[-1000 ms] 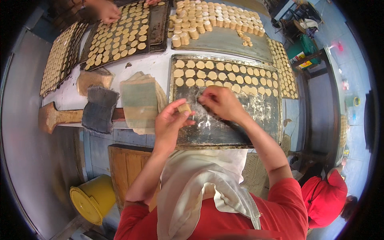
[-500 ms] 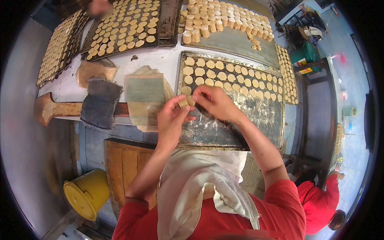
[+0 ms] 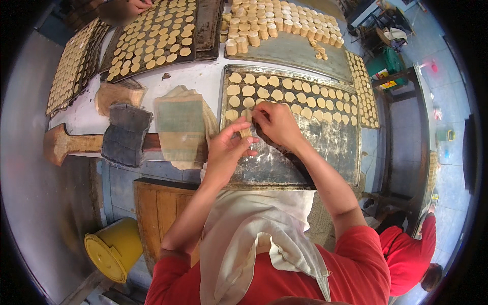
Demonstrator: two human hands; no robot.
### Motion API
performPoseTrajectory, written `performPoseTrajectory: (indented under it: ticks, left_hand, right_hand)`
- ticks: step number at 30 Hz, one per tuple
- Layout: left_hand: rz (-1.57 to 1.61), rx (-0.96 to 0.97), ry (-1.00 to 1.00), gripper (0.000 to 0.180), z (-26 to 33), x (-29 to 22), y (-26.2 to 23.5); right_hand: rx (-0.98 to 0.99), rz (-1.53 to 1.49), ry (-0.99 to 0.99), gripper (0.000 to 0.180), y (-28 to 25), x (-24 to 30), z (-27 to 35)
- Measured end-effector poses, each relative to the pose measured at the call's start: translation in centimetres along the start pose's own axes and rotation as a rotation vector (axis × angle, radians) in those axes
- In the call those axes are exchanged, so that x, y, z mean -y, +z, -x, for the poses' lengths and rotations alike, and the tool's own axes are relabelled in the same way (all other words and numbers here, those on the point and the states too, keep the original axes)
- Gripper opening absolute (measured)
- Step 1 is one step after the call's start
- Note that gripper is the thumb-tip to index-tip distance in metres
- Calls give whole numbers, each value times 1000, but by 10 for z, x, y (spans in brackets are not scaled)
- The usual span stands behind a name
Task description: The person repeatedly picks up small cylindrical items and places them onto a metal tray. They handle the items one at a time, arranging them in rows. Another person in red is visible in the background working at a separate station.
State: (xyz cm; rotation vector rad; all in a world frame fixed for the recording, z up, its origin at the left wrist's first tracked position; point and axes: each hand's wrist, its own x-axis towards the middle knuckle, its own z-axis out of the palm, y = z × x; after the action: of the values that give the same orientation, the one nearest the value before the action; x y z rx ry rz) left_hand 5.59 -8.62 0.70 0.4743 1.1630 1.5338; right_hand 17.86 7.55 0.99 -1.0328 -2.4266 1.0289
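My left hand (image 3: 231, 152) is closed around a small stack of dough rounds (image 3: 245, 132), held tilted between thumb and fingers. My right hand (image 3: 278, 125) is just right of it, its fingertips pinched at a single pale dough round (image 3: 248, 115) low over the dark baking tray (image 3: 284, 162). Whether this round touches the tray is hard to tell. Rows of flat dough rounds (image 3: 277, 95) cover the tray's far part. At the third row's left end lies one round (image 3: 232, 115), beside my fingers. The tray's near part shows bare, scuffed metal.
Behind the tray, many stacked dough rounds (image 3: 284, 24) stand on a metal sheet (image 3: 284, 54). More filled trays (image 3: 152, 43) lie far left, where another person's hand (image 3: 140, 5) shows. Cloth pads (image 3: 127, 134) and a wooden paddle (image 3: 60, 144) lie left. A red-sleeved person (image 3: 412, 254) is at right.
My right hand has moved away from the stack, slightly right, with a dough round at its fingertips. My left hand has shifted slightly right and tilted the stack. Another person's hand shows more clearly far left.
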Motion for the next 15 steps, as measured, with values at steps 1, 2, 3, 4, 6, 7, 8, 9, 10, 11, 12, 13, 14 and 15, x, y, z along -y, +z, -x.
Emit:
performPoseTrajectory:
  ticks: [1, 2, 3, 4, 6, 7, 8, 9, 10, 11, 12, 13, 14, 15]
  left_hand:
    - [-19, -3, -26, 37, -1, 1, 0]
    - [-13, 5, -14, 37, -1, 2, -1]
    - [-11, 10, -15, 37, -1, 3, -1]
    - [-6, 19, -13, 37, -1, 3, -1]
    - [-44, -2, 2, 38, 0, 5, 1]
    - [-60, -7, 20, 38, 1, 5, 3]
    - [-57, -11, 11, 38, 1, 5, 5]
    - [-52, -14, 11, 38, 1, 6, 7]
    - [-45, -15, 14, 38, 2, 5, 9]
    - [-43, -14, 12, 38, 2, 5, 10]
    - [-40, -8, 14, 38, 3, 4, 10]
    - [-38, -1, 15, 38, 2, 4, 11]
    - [-41, 0, 21, 39, 2, 4, 12]
    - [-43, 1, 28, 39, 1, 4, 12]
  right_hand:
    - [-14, 29, -5, 23, -4, -4, 2]
    - [-21, 66, 8, 24, -10, -8, 7]
    - [-14, 124, 69, 25, -16, -11, 10]
    - [15, 146, 61, 28, -22, -14, 15]
    - [-1, 251, -37, 26, -30, -15, 23]
    - [-7, 305, -76, 26, -33, -14, 26]
    - [61, 133, -31, 24, -34, -13, 30]
    - [130, -39, 12, 22, -34, -10, 33]
    - [196, -226, 22, 21, -34, -8, 36]
    - [193, -254, -2, 19, -33, -6, 39]
    - [184, -295, -56, 17, -32, -4, 40]
    - [183, -339, -129, 15, -31, -3, 43]
    - [106, -235, -76, 15, -31, -4, 42]
    - [152, -331, -36, 13, -31, -4, 45]
